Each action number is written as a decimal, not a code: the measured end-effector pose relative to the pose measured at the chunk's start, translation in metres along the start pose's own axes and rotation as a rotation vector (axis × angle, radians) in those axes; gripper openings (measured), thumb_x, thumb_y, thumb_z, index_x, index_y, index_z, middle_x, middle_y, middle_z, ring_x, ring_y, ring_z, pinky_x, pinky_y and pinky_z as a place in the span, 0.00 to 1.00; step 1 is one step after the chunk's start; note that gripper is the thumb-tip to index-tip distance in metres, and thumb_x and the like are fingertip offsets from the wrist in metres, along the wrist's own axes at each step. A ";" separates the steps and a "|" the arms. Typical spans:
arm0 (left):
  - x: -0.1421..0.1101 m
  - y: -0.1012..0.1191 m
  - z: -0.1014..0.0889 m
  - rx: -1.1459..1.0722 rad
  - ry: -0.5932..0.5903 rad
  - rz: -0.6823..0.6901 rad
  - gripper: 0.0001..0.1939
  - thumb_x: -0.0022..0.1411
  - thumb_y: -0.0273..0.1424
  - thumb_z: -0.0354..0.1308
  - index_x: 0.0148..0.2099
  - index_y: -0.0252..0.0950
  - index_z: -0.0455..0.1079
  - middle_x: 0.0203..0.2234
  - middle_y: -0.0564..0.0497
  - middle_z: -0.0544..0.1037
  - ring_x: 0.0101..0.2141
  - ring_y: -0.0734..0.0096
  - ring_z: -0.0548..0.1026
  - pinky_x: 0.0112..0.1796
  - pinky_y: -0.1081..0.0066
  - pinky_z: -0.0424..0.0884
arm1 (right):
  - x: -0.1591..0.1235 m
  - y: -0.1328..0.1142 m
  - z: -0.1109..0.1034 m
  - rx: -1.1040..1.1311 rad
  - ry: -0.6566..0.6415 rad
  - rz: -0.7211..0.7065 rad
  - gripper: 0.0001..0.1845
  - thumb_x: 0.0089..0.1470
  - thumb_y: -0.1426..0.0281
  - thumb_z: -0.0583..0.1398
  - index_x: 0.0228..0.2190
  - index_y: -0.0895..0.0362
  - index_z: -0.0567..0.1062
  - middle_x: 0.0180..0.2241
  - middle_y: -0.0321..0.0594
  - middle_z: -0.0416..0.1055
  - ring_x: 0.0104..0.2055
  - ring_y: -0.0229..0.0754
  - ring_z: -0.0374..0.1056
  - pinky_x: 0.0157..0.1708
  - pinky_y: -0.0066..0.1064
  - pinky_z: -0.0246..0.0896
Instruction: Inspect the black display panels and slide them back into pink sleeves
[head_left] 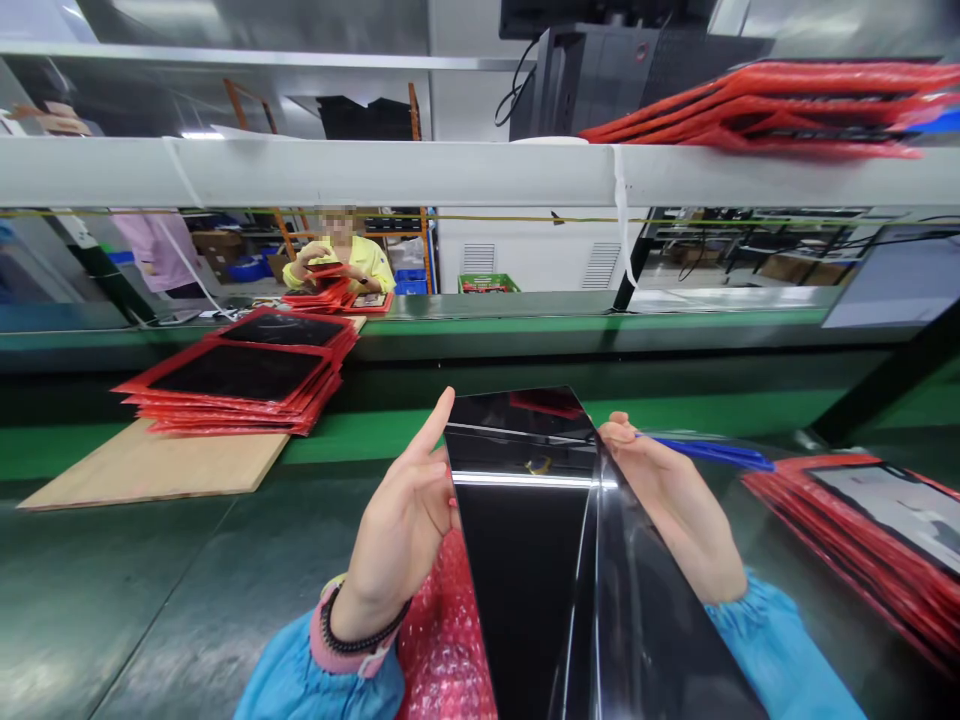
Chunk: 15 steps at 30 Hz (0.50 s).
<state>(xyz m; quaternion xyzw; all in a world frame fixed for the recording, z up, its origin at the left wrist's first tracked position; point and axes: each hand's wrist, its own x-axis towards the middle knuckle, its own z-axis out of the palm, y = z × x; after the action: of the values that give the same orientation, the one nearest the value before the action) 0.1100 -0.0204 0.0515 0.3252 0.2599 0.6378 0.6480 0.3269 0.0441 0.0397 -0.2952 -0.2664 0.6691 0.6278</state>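
Black glossy panel, one: between left hand, gripping its left edge, and right hand, closed at its right. Probably stiff, slippery, breakable; best held by opposite long edges. Red bubble wrap: beneath left hand.

A pale beam spans above a dark green worktop.

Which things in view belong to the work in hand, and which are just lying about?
Likely belonging:
glossy black panel, between left hand and right hand
pink bubble wrap partly behind it
left red-wrapped stack
right red-wrapped stack

Apparently just lying about:
green crate
dark box overhead
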 end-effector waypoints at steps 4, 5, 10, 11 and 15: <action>0.001 0.001 -0.001 -0.019 0.040 -0.006 0.34 0.55 0.23 0.52 0.65 0.38 0.56 0.18 0.58 0.65 0.19 0.79 0.65 0.21 0.80 0.65 | 0.000 0.000 -0.001 0.062 -0.003 -0.007 0.14 0.36 0.81 0.61 0.26 0.54 0.66 0.22 0.27 0.61 0.35 0.35 0.70 0.41 0.25 0.70; 0.000 0.001 -0.001 -0.029 0.070 -0.005 0.34 0.55 0.23 0.52 0.65 0.38 0.56 0.18 0.58 0.65 0.19 0.79 0.66 0.21 0.81 0.65 | 0.000 0.000 -0.002 0.075 -0.003 -0.026 0.14 0.36 0.81 0.61 0.26 0.54 0.66 0.22 0.27 0.60 0.37 0.36 0.69 0.45 0.27 0.69; -0.023 -0.003 -0.008 -0.076 0.278 0.038 0.35 0.55 0.22 0.55 0.64 0.47 0.57 0.16 0.62 0.62 0.18 0.82 0.66 0.24 0.81 0.68 | -0.004 -0.014 -0.011 0.182 -0.008 -0.182 0.11 0.41 0.82 0.59 0.26 0.55 0.68 0.22 0.26 0.61 0.38 0.38 0.69 0.52 0.53 0.65; -0.031 -0.006 -0.010 -0.084 0.318 0.043 0.35 0.56 0.22 0.56 0.64 0.51 0.57 0.16 0.62 0.62 0.18 0.82 0.66 0.24 0.81 0.68 | -0.005 -0.020 -0.015 0.195 0.011 -0.241 0.11 0.41 0.83 0.58 0.27 0.56 0.69 0.21 0.25 0.60 0.36 0.38 0.69 0.52 0.54 0.65; -0.062 -0.029 -0.011 -0.154 0.456 0.054 0.32 0.59 0.27 0.55 0.62 0.61 0.56 0.35 0.56 0.78 0.39 0.71 0.77 0.34 0.74 0.74 | -0.005 -0.052 -0.034 0.191 0.095 -0.491 0.13 0.39 0.85 0.56 0.26 0.57 0.69 0.22 0.24 0.60 0.26 0.30 0.65 0.47 0.41 0.67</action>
<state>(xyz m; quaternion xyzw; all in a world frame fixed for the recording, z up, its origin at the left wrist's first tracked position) 0.1178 -0.0799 0.0172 0.1293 0.3414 0.7298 0.5780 0.3876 0.0420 0.0549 -0.1923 -0.2360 0.5043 0.8080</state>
